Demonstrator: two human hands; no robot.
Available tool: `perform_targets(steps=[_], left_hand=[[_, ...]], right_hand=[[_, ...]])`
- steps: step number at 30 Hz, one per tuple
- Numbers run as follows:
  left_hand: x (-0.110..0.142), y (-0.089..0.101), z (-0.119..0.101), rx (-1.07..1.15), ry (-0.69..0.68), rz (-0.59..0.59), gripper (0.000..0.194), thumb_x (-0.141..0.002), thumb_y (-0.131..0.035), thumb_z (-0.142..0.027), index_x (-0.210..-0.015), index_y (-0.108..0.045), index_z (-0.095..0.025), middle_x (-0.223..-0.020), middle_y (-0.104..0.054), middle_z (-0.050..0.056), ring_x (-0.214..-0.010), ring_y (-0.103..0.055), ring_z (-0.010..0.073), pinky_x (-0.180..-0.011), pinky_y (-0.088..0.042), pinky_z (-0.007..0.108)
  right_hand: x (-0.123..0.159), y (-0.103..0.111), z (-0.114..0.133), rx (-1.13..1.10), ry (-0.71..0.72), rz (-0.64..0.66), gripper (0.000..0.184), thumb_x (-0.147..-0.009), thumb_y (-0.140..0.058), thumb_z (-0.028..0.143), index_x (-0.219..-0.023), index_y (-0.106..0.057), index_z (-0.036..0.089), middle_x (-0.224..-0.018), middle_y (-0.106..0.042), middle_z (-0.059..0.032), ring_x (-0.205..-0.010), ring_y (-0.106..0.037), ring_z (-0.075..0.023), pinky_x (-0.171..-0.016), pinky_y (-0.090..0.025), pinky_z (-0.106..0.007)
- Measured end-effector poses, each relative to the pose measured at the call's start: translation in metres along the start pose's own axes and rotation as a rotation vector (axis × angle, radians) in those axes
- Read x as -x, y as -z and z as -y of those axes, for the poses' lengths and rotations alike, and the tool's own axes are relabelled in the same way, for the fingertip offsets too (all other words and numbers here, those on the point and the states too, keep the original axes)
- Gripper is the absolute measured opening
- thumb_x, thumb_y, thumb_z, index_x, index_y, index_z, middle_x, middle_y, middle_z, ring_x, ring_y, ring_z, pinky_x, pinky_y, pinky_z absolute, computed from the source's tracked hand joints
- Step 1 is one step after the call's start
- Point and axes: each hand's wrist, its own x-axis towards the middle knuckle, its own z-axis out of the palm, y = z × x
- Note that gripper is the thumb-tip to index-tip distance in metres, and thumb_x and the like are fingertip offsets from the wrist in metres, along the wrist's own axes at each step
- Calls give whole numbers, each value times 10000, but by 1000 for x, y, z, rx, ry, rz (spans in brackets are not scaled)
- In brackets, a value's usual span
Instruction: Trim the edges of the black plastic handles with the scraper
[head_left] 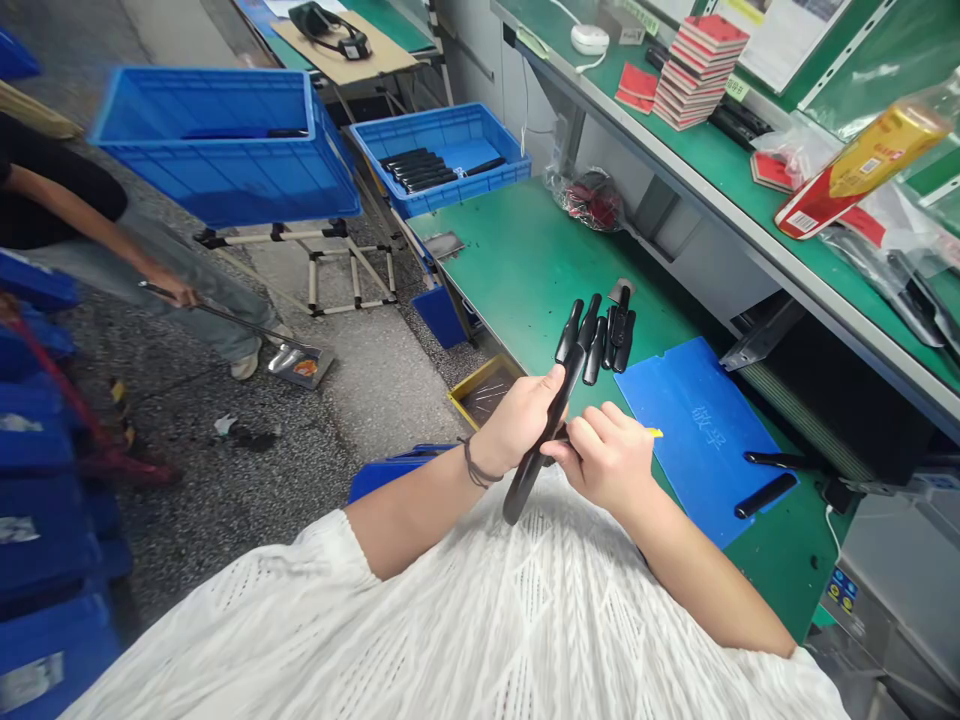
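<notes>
Black plastic pronged moulding (pixel 552 430) sits wrapped in our left grip (pixel 517 425), above the green bench (pixel 525 260), while our right grip (pixel 606 460) pinches its edge, a yellow sliver (pixel 654 432) poking out. If our pinch slips, the slender prongs (pixel 591 350) could snap, or the piece could drop onto the blue mat (pixel 697 440) at right.

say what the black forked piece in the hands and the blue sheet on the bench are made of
The black forked piece looks like moulded plastic or rubber, matte with a faint sheen and smooth prongs. The blue sheet looks like plastic, with a flat, even, satin surface.
</notes>
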Motion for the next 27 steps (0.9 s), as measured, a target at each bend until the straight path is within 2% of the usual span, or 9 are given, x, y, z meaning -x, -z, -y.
perform_targets(steps=[2, 4, 6, 8, 11, 15, 20, 23, 27], left_hand=[[-2, 3, 0, 11, 1, 7, 757, -900, -485, -856, -582, -387, -175, -519, -337, -7, -460, -323, 82, -445, -239, 261], [-2, 7, -1, -18, -10, 3, 758, -923, -452, -846, -581, -401, -172, -510, -359, 1, -449, -340, 87, -448, -250, 267], [2, 11, -5, -96, -31, 13, 751, -945, -430, -832, -615, -450, -158, -536, -418, 16, -469, -374, 95, -473, -287, 273], [7, 13, -10, -199, -59, 56, 730, -958, -428, -816, -668, -477, -148, -580, -458, 21, -511, -397, 99, -507, -310, 272], [15, 13, -17, -331, -115, 110, 700, -964, -429, -806, -706, -434, -155, -619, -412, 0, -554, -359, 93, -525, -281, 267], [20, 9, -20, -480, -207, 87, 639, -1001, -414, -735, -727, -416, -158, -654, -361, -9, -594, -328, 98, -549, -253, 268], [24, 6, -23, -534, -249, 62, 593, -1014, -412, -684, -719, -376, -172, -635, -356, -13, -588, -322, 100, -550, -242, 270], [26, 9, -25, -527, -227, 80, 614, -1005, -399, -713, -711, -366, -175, -638, -329, -16, -585, -302, 99, -544, -239, 269], [29, 14, -27, -566, -205, 155, 622, -1008, -389, -717, -727, -412, -162, -652, -344, -11, -600, -320, 102, -551, -247, 269]], right_hand=[[2, 2, -6, -57, 8, -25, 469, -1043, -593, 343, -671, -419, 116, -635, -365, -33, -677, -255, -117, -654, -176, -288], [1, 5, -16, -101, -71, -2, 257, -1034, -566, 225, -800, -546, 123, -694, -452, -28, -707, -345, -102, -666, -240, -268], [-3, 10, -28, -119, -149, 37, 129, -1049, -523, 207, -1034, -620, 123, -818, -551, -38, -772, -436, -92, -702, -307, -247], [-11, 18, -40, -145, -147, 41, 172, -1057, -540, 261, -1123, -618, 123, -876, -581, -43, -805, -474, -88, -727, -341, -237], [-27, 30, -49, -303, -153, 30, 287, -1032, -629, 410, -1105, -642, 133, -840, -561, -26, -771, -480, -71, -722, -376, -224], [-43, 32, -39, -569, -333, 19, 294, -976, -704, 425, -1061, -693, 144, -741, -519, 10, -628, -403, -37, -612, -360, -202], [-40, 23, -30, -703, -466, -207, 231, -972, -701, 325, -863, -644, 129, -759, -566, -9, -640, -446, -44, -580, -346, -205], [-39, 32, -43, -543, -308, -150, 226, -1041, -602, 338, -962, -642, 130, -805, -573, -27, -700, -478, -62, -654, -383, -224], [-48, 54, -62, -210, 78, 161, 536, -1044, -517, 653, -1025, -642, 132, -807, -537, -36, -753, -437, -94, -682, -322, -253]])
